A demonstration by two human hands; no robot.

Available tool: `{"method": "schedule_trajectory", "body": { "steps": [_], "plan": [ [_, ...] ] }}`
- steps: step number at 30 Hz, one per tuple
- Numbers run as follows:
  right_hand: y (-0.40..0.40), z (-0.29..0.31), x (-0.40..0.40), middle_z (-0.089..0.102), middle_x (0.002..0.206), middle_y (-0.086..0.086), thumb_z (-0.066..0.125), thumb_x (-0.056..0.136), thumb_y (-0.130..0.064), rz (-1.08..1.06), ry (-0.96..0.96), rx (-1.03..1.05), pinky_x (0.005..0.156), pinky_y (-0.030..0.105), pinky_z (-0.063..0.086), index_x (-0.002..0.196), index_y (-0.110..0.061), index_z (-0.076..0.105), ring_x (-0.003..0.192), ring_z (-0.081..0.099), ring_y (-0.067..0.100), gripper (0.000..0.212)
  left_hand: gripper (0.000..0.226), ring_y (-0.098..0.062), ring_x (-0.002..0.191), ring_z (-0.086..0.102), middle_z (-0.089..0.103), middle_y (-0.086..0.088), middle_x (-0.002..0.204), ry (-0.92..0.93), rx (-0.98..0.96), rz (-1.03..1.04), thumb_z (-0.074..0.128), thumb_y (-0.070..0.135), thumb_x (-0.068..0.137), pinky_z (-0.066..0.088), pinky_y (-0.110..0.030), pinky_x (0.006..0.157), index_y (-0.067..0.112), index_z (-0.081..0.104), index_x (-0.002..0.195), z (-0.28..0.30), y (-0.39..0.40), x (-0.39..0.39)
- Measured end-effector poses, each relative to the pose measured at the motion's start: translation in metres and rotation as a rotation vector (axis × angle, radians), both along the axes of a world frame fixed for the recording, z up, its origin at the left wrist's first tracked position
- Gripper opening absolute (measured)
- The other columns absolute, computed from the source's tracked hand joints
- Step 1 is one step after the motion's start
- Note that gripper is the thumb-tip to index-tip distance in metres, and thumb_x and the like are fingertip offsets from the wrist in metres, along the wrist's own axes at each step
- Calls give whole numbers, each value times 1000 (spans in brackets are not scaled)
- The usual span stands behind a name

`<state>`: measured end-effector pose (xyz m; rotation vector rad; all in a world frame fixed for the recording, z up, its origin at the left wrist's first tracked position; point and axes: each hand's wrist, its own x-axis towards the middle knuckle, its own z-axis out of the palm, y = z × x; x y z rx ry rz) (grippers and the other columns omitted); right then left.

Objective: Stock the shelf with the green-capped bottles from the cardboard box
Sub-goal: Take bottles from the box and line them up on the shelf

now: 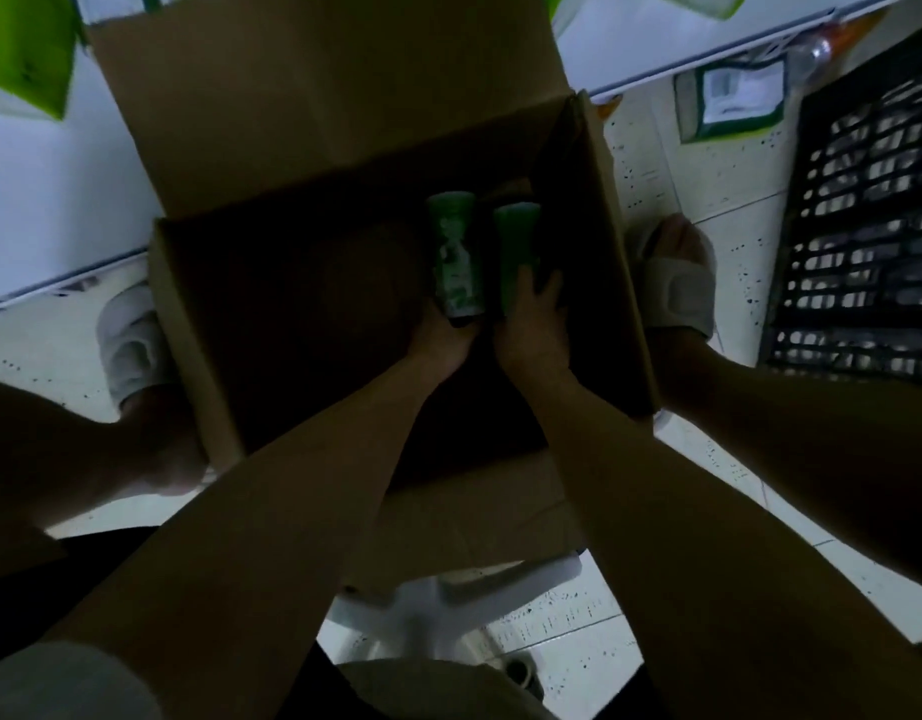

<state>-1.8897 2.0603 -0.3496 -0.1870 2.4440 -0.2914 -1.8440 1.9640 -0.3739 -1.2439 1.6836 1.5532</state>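
White tiled floor (718, 163) under cardboard box (599, 210); inside, L hand (440, 340) grips patterned bottle (456, 257), R hand (534, 330) clamps green bottle (516, 236) at 1 o'clock.

Both my bare forearms reach forward and down, side by side, converging so that my hands sit close together, just apart. My left hand (440, 337) is at the lower end of a green printed bottle (456, 257), fingers curled round its base from below, wrist straight in line with the forearm. My right hand (534, 324) lies palm down over the lower part of a second, plain green bottle (516, 241), fingers (549, 288) stretched forward and wrapped along its side. My knees spread wide at either edge, and my feet rest in pale slippers.
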Motion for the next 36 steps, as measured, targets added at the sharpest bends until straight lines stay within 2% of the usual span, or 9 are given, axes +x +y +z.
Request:
{"method": "schedule_trajectory", "body": {
  "steps": [3, 7, 11, 15, 20, 25, 27, 31, 36],
  "plan": [
    [-2, -16, -8, 11, 158, 26, 43, 100, -27, -66, 5, -26, 107, 53, 40, 154, -27, 10, 136, 35, 46, 63, 63, -21, 119, 52, 50, -4, 138, -10, -36, 104, 58, 41, 91, 43, -35, 107, 16, 37, 145, -11, -1, -12],
    [2, -20, -20, 18, 155, 26, 45, 99, -28, 12, -10, -20, 108, 53, 39, 154, -31, 2, 137, 34, 44, 70, 62, -25, 119, 54, 51, -9, 138, -19, -64, 156, 56, 37, 92, 42, -23, 92, 15, 35, 146, -23, 4, -16],
    [-4, -11, -10, 36, 149, 19, 49, 92, -39, -66, -95, -271, 99, 51, 48, 150, -41, 9, 125, 47, 41, 71, 71, -22, 112, 56, 53, -8, 136, 8, -122, 203, 65, 40, 86, 42, -24, 86, 18, 34, 146, -15, -1, -2],
    [-10, 6, -4, 45, 131, 1, 51, 97, -36, -289, -233, -395, 72, 16, 49, 151, -33, 19, 99, 53, 17, 62, 83, -29, 116, 56, 53, -9, 135, -10, -309, 114, 70, 46, 79, 47, -32, 85, 16, 31, 145, 15, -24, 25],
    [-16, 40, -22, 48, 143, 8, 46, 98, -34, -379, -488, -369, 103, 45, 47, 151, -35, 23, 123, 52, 32, 58, 78, -34, 115, 56, 56, -13, 130, -68, -463, -49, 69, 52, 75, 47, -37, 88, 16, 40, 137, 59, -52, 47],
    [-12, 68, -50, 54, 126, 16, 45, 99, -28, -706, -877, -371, 69, 44, 55, 130, -14, 49, 113, 55, 33, 35, 76, -34, 111, 59, 60, -11, 124, -76, -655, -217, 68, 55, 76, 47, -39, 84, 17, 42, 136, 103, -66, 71],
    [-4, 63, -46, 52, 130, 20, 52, 94, -27, -810, -996, -390, 61, 42, 57, 133, -11, 47, 114, 57, 37, 42, 63, -31, 103, 61, 64, -10, 115, -53, -727, -281, 71, 51, 75, 47, -38, 81, 16, 52, 124, 114, -69, 78],
    [-4, 50, -12, 50, 131, 19, 47, 97, -23, -955, -1017, -467, 55, 40, 58, 131, -8, 48, 121, 53, 41, 36, 53, -31, 92, 63, 66, -9, 102, -33, -823, -310, 71, 53, 75, 47, -39, 79, 15, 57, 110, 115, -59, 95],
    [-7, 51, 1, 45, 139, 21, 52, 95, -14, -882, -961, -460, 68, 50, 59, 136, -14, 48, 115, 52, 45, 41, 67, -35, 103, 55, 59, -13, 115, 23, -816, -173, 72, 54, 73, 49, -44, 85, 17, 50, 124, 115, -45, 97]
  ]
}}
